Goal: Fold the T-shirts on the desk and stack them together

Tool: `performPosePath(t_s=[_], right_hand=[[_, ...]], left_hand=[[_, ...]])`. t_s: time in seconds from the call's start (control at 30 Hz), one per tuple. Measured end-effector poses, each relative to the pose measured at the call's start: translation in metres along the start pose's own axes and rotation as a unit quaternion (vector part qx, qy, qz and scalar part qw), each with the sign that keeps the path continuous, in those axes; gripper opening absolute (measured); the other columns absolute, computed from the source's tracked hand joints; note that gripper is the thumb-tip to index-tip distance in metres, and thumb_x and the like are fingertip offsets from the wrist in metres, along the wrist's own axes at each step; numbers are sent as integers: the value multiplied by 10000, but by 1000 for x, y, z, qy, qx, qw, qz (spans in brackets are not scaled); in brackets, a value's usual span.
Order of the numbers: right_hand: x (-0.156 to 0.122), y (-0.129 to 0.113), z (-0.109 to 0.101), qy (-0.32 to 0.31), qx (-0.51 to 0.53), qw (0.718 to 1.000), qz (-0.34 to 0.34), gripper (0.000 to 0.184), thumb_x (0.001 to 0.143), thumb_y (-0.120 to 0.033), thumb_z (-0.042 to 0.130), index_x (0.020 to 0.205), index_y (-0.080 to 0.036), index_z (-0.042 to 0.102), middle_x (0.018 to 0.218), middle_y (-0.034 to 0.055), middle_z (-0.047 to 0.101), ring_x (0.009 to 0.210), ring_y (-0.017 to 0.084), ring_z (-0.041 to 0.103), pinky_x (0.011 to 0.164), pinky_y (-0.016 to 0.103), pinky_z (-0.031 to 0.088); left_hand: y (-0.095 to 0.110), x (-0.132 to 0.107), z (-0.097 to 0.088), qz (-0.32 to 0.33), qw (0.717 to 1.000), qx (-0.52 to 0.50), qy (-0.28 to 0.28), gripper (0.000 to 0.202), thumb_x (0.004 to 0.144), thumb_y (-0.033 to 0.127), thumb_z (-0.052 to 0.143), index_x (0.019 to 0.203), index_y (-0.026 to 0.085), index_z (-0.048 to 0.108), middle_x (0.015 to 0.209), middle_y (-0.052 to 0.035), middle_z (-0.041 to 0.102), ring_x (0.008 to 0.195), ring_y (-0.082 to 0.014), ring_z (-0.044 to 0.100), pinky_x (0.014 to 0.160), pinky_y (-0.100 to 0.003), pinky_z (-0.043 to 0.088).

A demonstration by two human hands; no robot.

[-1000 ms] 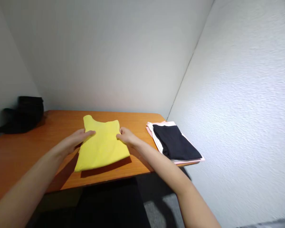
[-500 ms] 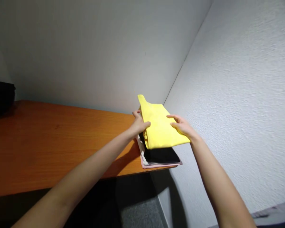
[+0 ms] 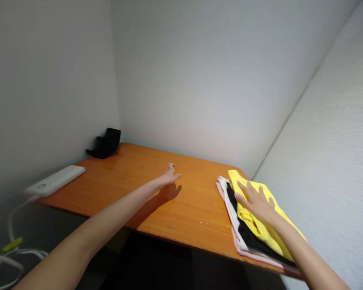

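Head view: on the orange wood tabletop (image 3: 196,213), a yellow garment (image 3: 274,233) lies atop a folded clothing stack (image 3: 234,213) near the right edge. The right hand (image 3: 255,203) presses spread on it; the left hand (image 3: 170,176) hangs open, well apart. Pressing could skew the stack over the edge.

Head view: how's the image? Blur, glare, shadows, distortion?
Head view: soft overall, with the wall texture smeared. Wide-angle distortion makes the room corners lean. The left hand throws a soft-edged shadow onto the table, which has a faint sheen toward the far corner. The right hand and yellow shirt lack crisp detail.
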State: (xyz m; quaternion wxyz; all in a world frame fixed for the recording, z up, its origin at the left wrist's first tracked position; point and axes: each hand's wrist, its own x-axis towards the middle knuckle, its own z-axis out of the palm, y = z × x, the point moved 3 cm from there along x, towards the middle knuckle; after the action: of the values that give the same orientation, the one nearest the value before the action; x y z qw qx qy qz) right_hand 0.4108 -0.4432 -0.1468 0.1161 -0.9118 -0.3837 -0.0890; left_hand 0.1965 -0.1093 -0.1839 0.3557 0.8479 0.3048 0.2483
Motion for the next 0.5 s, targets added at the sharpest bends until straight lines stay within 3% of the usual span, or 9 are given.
performPosePath(t_s=[0.13,0.23,0.3,0.4,0.5], right_hand=[[-2,1,49,-2,97,995,12,790,782,-753,302,1507,-459,193,1567,13,293,1392,411,305,1028,727,270],[1,8,56,16,139,990,-1,827,719,-770,337,1486,-526,149,1544,-34,333,1395,362,311,1036,659,337],[2,8,54,20,152,988,-7,875,699,-782,311,1502,-494,117,1537,-26,347,1390,370,319,1044,650,341],[2,6,51,32,173,984,2,922,661,-792,296,1500,-496,55,1537,-42,346,1379,390,331,1016,680,348],[3,8,53,51,175,983,14,906,617,-771,345,1430,-614,-24,1518,-102,360,1357,354,371,919,668,420]], left_hand=[[-78,-6,-116,-58,985,124,107,458,901,371,589,1303,179,482,1354,-114,480,1205,-278,493,999,-499,417],[-124,-19,-185,-108,962,191,159,514,891,384,584,1337,163,456,1387,-142,450,1278,-317,428,1054,-536,338],[-147,-23,-215,-138,948,222,181,565,869,402,585,1359,156,448,1422,-189,404,1320,-383,377,1066,-559,296],[-168,-15,-238,-158,937,244,191,586,823,435,618,1339,181,507,1490,-218,316,1370,-476,283,1074,-563,274],[-175,5,-251,-163,938,237,194,589,829,442,638,1344,185,513,1503,-187,328,1374,-439,306,1079,-560,299]])
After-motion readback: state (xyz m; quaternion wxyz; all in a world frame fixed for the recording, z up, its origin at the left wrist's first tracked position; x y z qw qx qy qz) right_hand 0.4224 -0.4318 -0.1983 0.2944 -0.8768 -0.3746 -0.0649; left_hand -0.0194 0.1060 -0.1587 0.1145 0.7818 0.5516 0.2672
